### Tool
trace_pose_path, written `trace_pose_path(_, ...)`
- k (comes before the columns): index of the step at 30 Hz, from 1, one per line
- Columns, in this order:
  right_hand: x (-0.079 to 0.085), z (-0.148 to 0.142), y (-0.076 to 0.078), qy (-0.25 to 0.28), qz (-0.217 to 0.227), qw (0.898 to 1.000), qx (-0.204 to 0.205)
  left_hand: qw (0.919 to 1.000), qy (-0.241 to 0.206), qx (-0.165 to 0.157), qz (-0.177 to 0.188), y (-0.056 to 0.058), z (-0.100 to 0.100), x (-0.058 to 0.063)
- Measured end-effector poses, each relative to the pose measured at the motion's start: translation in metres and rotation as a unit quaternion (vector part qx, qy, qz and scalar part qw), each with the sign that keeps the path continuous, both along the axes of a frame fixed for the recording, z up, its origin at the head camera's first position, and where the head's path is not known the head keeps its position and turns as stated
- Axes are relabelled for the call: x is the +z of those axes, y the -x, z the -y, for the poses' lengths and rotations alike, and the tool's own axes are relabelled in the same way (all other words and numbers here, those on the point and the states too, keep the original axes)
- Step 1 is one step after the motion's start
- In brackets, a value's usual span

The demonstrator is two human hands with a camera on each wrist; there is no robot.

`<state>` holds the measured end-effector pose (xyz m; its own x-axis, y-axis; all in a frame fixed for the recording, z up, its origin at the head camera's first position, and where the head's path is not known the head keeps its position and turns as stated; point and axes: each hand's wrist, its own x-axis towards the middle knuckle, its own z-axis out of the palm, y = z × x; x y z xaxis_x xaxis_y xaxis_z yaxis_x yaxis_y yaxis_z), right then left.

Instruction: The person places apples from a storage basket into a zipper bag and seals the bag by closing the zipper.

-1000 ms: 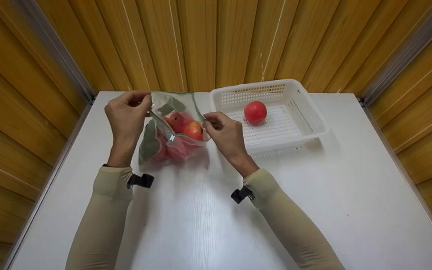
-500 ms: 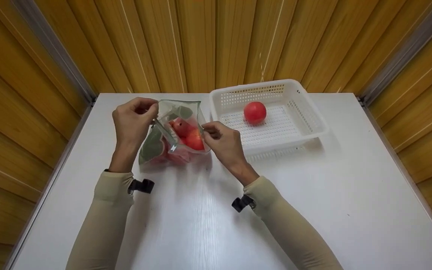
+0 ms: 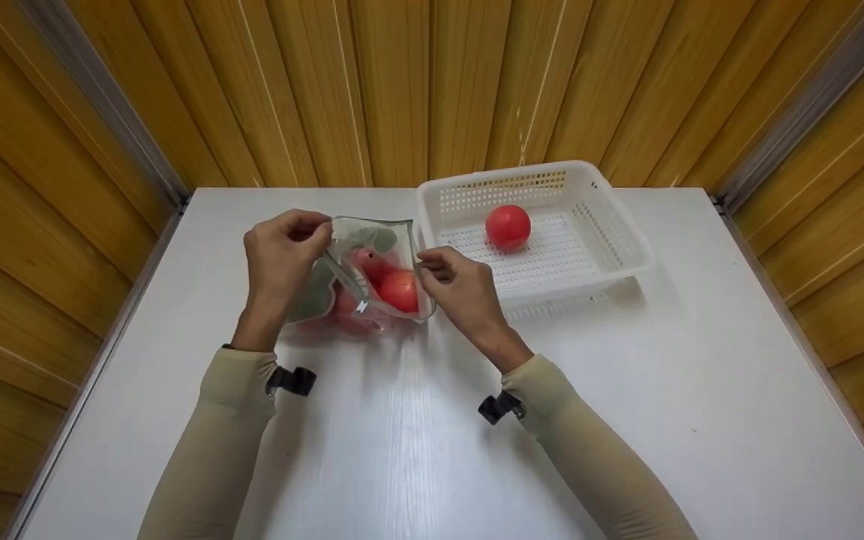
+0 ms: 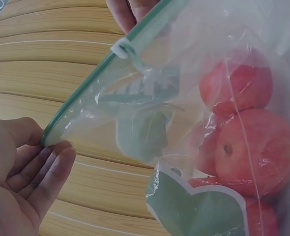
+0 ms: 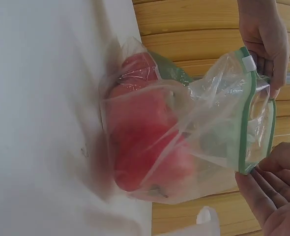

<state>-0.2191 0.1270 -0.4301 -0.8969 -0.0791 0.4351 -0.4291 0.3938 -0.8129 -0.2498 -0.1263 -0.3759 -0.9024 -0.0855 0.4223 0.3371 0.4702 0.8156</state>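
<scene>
A clear zip bag (image 3: 383, 232) with green edging and a white slider stands open on the table, several red fruits (image 3: 400, 291) inside it. My left hand (image 3: 282, 266) pinches one end of its mouth between thumb and fingers. At the opposite end, my right hand (image 3: 466, 296) pinches the rim. The left wrist view shows the green zip strip (image 4: 93, 78) stretched between both hands, with fruits bulging in the lower bag. In the right wrist view, the bag's mouth gapes slightly beside the white slider (image 5: 248, 63).
To the right of the bag stands a white perforated basket (image 3: 574, 281) holding one red round fruit (image 3: 508, 227). The white table (image 3: 627, 420) is bounded by wood-look panels (image 3: 394, 90) at the back and sides.
Both hands have moved slightly right and toward the person, carrying the bag's mouth with them. Their pinch on the rim is kept. The basket and its fruit look unmoved.
</scene>
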Motion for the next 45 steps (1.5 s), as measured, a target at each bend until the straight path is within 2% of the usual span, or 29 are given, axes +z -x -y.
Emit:
trace_pose_path(8, 0.014, -0.026, 0.013, -0.018, -0.007, 1.0, -0.024, 0.9999, 0.004, -0.011, -0.008, -0.001, -0.003, 0.0)
trace_pose_path(14, 0.022, -0.049, 0.033, -0.071, 0.001, 0.997, -0.041, 0.9999, 0.004, -0.01, -0.011, -0.002, -0.004, -0.003)
trace_pose_path(19, 0.022, -0.07, 0.052, -0.109, 0.017, 0.992, -0.058, 0.9998, 0.004, -0.016, -0.014, -0.001, -0.006, -0.004)
trace_pose_path(25, 0.015, -0.095, 0.076, -0.141, 0.054, 0.985, -0.086, 0.9997, 0.007, -0.016, -0.019, -0.001, -0.008, -0.005)
trace_pose_path(28, 0.009, -0.105, 0.085, -0.156, 0.099, 0.978, -0.099, 0.9994, 0.011, -0.017, -0.028, -0.001, -0.008, -0.006)
trace_pose_path(34, -0.002, -0.12, 0.096, -0.162, 0.179, 0.966, -0.093, 0.9992, 0.012, -0.018, -0.034, -0.002, -0.008, -0.007)
trace_pose_path(45, -0.018, -0.131, 0.109, -0.204, 0.203, 0.955, -0.072, 0.9995, 0.011, -0.02, -0.021, -0.005, -0.007, -0.007)
